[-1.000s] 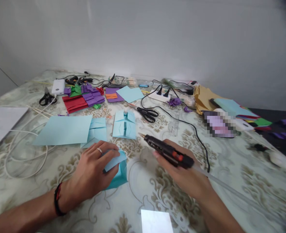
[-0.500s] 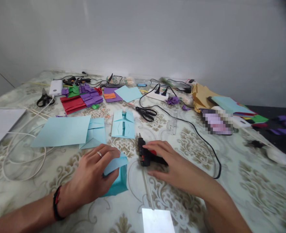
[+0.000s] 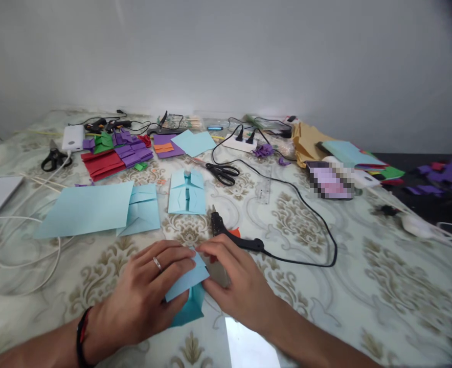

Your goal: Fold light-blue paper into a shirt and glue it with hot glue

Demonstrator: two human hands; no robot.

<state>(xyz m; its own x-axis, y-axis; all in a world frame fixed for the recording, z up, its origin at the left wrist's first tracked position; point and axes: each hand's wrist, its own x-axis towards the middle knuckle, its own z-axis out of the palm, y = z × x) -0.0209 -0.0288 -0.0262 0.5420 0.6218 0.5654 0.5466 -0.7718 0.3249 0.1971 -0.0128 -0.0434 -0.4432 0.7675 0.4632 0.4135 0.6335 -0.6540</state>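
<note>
A folded light-blue paper piece (image 3: 191, 302) stands in front of me, partly hidden by my fingers. My left hand (image 3: 145, 286) is closed around its left side, thumb below and fingers over the top. At its upper right edge, the fingertips of my right hand (image 3: 235, 281) pinch the paper. Just beyond the right hand lies a black hot glue gun (image 3: 216, 225) with a red-orange trigger, its nozzle pointing away. A flat folded blue paper piece (image 3: 178, 202) lies farther back. Left of it, a blue paper sheet (image 3: 88, 209) overlaps another folded blue piece (image 3: 147, 212).
Black-handled scissors (image 3: 224, 174) and a clear ruler (image 3: 264, 186) lie mid-table. A white power strip (image 3: 239, 144) feeds the glue gun's cord. Folded red paper (image 3: 103, 163) and purple paper (image 3: 136, 153) sit back left. A phone (image 3: 328, 179) lies right, white cables far left.
My right hand has let go of the glue gun, leaving it on the table, and moved left to pinch the folded blue paper. My left hand keeps its hold. The view has shifted slightly.
</note>
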